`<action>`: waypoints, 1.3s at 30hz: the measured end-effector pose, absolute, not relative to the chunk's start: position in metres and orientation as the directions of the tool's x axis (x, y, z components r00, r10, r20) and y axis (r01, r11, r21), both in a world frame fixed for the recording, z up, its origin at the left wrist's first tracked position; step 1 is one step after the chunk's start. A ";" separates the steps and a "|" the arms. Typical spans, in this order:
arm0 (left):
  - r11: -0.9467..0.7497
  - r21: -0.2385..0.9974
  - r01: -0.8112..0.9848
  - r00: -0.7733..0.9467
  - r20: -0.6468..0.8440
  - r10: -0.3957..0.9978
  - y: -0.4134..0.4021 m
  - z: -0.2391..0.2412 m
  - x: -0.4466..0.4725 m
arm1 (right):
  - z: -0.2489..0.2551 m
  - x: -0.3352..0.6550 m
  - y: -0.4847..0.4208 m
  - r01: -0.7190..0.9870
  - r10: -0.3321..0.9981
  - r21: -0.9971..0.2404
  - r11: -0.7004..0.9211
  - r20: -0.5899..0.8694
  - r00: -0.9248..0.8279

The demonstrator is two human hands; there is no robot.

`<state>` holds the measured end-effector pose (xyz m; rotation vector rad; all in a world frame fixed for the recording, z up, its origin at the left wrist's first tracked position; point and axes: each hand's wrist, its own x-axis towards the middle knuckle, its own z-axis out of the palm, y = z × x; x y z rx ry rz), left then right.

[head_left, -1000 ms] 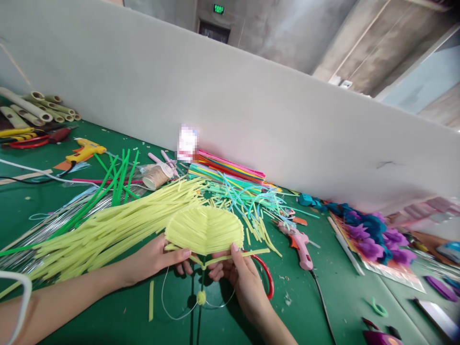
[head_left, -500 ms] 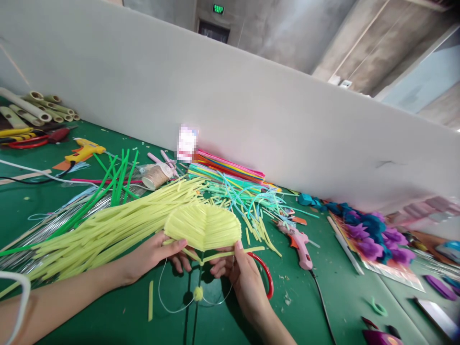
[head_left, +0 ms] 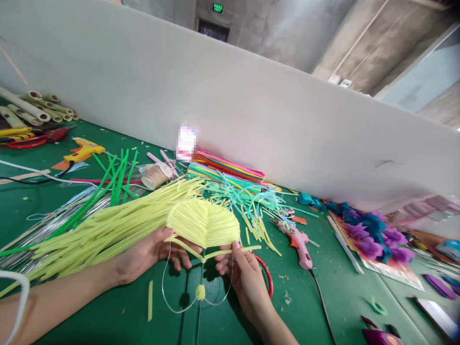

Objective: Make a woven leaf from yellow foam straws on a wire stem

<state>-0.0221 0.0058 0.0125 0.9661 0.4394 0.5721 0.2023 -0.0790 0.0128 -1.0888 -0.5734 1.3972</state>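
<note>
A leaf shape [head_left: 204,223] made of yellow pipe cleaners is held between my two hands, low in the middle of the view. My left hand [head_left: 153,251] has its thumb at the leaf's left corner, its other fingers curled underneath. My right hand [head_left: 247,275] pinches the lower right edge, with a yellow pipe cleaner [head_left: 219,253] running under its thumb. This pipe cleaner makes a V below the leaf, around a thin stem wire [head_left: 199,321]. Lower on the stem sits a fuzzy yellow ball [head_left: 200,292], with thin pale wire loops curving up from it on both sides.
Loose yellow pipe cleaners [head_left: 118,223] lie behind my left hand. Red-handled scissors [head_left: 268,275] lie partly behind my right hand. To the right are a pink glue gun [head_left: 300,244] and purple flowers [head_left: 370,247]; at left, a yellow glue gun [head_left: 84,149]. A white partition [head_left: 230,96] stands behind.
My left thumb has slid outward from the V-shaped pipe cleaner to the leaf's left corner, leaving more of that strip in sight. Leaf, stem and ball have shifted slightly right.
</note>
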 end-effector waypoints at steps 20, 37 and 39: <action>0.153 0.979 0.136 0.681 -0.205 0.703 -0.015 0.014 -0.013 | 0.009 0.188 -0.089 -0.273 0.985 -0.952 -0.139 -0.161 0.063; 0.277 0.937 0.214 0.668 -0.348 0.658 -0.016 0.022 -0.013 | 0.012 0.183 -0.087 -0.087 0.994 -0.991 -0.102 -0.099 -0.045; 0.313 0.933 0.179 0.653 -0.351 0.671 -0.015 0.016 -0.015 | 0.012 0.183 -0.086 -0.073 0.993 -0.991 -0.109 -0.105 -0.048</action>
